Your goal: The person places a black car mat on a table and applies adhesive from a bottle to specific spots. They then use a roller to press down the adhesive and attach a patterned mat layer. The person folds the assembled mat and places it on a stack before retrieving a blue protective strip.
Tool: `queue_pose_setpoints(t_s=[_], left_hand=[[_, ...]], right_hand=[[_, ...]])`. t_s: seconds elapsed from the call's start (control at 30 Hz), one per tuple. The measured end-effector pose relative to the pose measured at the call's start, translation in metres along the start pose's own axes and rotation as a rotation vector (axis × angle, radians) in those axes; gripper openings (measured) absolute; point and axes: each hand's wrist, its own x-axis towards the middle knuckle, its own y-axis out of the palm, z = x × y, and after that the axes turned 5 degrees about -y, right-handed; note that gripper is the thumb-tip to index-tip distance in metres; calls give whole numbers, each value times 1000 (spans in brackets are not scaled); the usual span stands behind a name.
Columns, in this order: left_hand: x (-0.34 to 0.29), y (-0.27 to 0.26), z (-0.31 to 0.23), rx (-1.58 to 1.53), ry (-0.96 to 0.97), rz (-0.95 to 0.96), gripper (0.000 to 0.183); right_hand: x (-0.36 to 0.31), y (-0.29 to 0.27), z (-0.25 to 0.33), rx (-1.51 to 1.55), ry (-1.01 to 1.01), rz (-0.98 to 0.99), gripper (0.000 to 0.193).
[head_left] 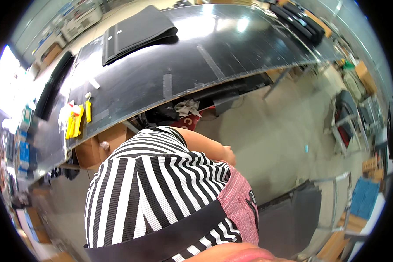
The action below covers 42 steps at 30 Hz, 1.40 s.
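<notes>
My left arm, in a black-and-white striped sleeve, reaches across in front of my body. My left hand [229, 156] hangs over the grey floor, just beyond the pink checked cloth [239, 192] on my front. It is small and foreshortened. Its fingers are mostly turned away, so whether they grip anything does not show. My right hand is out of sight. The nearest furniture is a long table [183, 70] with a shiny black top, standing apart from the hand. A folded black sheet [137, 32] lies on its far left part.
Yellow pieces [76, 122] lie at the table's left end. Under the table are a cardboard box [89, 153] and crumpled rags [187, 107]. Black rolls [299, 24] rest at the far right. A chair [347, 115] stands right; dark sheets [292, 218] lie lower right.
</notes>
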Motion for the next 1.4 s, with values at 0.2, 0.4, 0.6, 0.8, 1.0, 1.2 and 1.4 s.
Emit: queue_pose_setpoints(t_s=[0.2,0.4,0.6,0.8,1.0,1.2,1.4], left_hand=[[-87,25,80,-285,-79,-324,55],[-192,48,173,-557,-346,-742,42],[-293,103,255,-820,-585,-1239,25],[-369,138,317,-865,-790,-1396,20],[-369,158,331,-698,-756,-1417,22],[-335,137,371,-666,-676,-1556,17],[-312,143,387,-892,-617,-1580,11]], right_hand=[[-6,68,58,14,-33,191,36],[23,112,133,-2,-84,275,33],[63,158,292,105,-360,339,30],[-21,243,576,461,-1005,727,24],[-162,353,807,231,-1754,1138,24],[-290,505,944,-65,-2049,1092,24],[-342,632,1006,-132,-2164,640,20]])
